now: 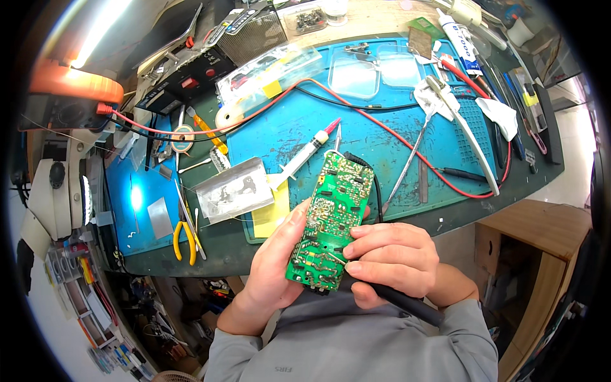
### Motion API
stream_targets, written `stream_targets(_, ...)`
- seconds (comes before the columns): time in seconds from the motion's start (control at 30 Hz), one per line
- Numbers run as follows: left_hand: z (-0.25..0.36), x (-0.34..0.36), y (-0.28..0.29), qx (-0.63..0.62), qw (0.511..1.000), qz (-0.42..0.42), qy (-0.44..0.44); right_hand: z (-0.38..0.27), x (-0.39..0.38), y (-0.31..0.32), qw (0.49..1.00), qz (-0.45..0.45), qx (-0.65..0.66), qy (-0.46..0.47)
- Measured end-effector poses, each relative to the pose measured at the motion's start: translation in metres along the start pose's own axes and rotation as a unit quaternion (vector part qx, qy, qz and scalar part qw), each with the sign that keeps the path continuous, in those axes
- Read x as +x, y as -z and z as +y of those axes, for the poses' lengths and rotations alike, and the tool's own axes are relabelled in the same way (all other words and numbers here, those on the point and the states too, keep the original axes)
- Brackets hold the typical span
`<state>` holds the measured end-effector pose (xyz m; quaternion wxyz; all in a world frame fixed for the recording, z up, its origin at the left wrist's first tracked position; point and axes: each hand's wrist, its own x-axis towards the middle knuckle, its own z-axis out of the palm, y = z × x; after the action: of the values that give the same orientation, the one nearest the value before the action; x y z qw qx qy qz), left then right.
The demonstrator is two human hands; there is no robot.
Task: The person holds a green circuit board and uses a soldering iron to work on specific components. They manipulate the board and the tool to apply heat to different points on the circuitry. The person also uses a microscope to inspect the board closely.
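A green circuit board (335, 213), dense with solder joints and small parts, is held tilted over the front edge of the bench. My left hand (275, 264) is closed around its left edge. My right hand (398, 258) is closed at the lower right of the board, gripping a thick black-handled tool (407, 304). A thin pale tip points from those fingers onto the lower part of the board; its exact kind is unclear. Just past the board's far end lies a pointed metal tip (338, 137) with a black cord. Beside it rests a syringe (309, 155) with a pink cap.
A blue mat (273, 137) covers the bench. On it lie a metal tray (235, 191), a yellow paper (272, 219), red and black leads (394, 134) and a long metal tool (407, 167). Yellow-handled pliers (184, 242) lie left. A wooden cabinet (531, 226) stands right.
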<state>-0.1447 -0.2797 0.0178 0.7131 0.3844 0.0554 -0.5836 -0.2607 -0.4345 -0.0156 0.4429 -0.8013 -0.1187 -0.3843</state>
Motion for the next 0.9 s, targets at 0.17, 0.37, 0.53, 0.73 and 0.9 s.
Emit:
stream_targets(0.17, 0.0000, -0.0014, -0.0012, 0.010, 1.000, 0.005, 0.000, 0.0018, -0.0004, -0.0019, 1.000, 0.004, -0.004, 0.018)
stream_targets(0.37, -0.0004, -0.0005, 0.0024, 0.015, 1.000, -0.002, -0.003, 0.0026, 0.0001, -0.0037, 0.999, 0.006, -0.015, 0.030)
stream_targets(0.53, -0.0001, 0.0000, 0.0038, 0.016, 1.000, -0.009, -0.003, 0.0031, 0.0009, -0.0053, 0.999, 0.014, -0.023, 0.032)
stream_targets(0.73, 0.0000, -0.0005, 0.0043, 0.015, 1.000, -0.011, -0.002, 0.0037, 0.0022, -0.0079, 0.999, 0.029, -0.028, 0.034)
stream_targets(0.9, -0.0001, -0.0001, 0.0038, 0.008, 1.000, -0.005, 0.001, 0.0045, 0.0025, -0.0088, 0.998, 0.031, -0.029, 0.036)
